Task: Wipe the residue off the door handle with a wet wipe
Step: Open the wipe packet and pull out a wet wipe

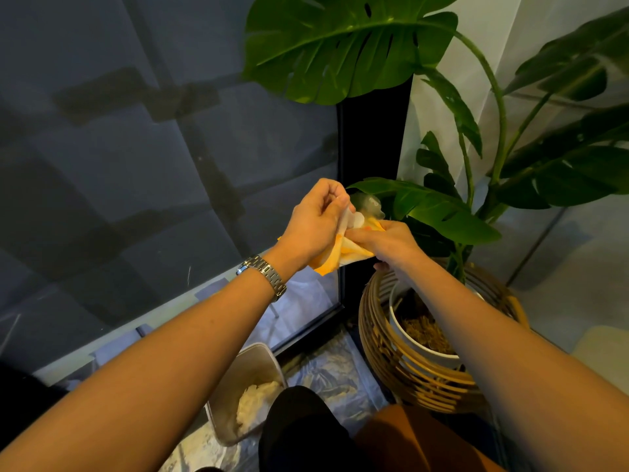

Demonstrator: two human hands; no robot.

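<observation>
The left hand (pixel 313 223) pinches a white wet wipe (pixel 350 219) between thumb and curled fingers, at the spot where the sheet comes out of an orange and white packet (pixel 335 255). The right hand (pixel 388 241) grips that packet from the right, with its fingers wrapped round the upper edge. The two hands nearly touch, and the wipe sits between them, held in the air at about chest height. A clear plastic flap (pixel 369 203) stands up just above the wipe. A metal wristwatch (pixel 263 272) circles the left wrist. Behind the hands on the left is a dark glass door (pixel 136 165) with faint reflections, bordered on its right by a black frame (pixel 371 141). To the right of the frame a large-leaved green plant (pixel 340 46) grows from a white pot (pixel 408 338) set inside a woven cane basket (pixel 391 362). On the floor below the forearms, a translucent plastic tub (pixel 245 376) holding pale crumpled material sits on a crinkled plastic sheet (pixel 333 369).
</observation>
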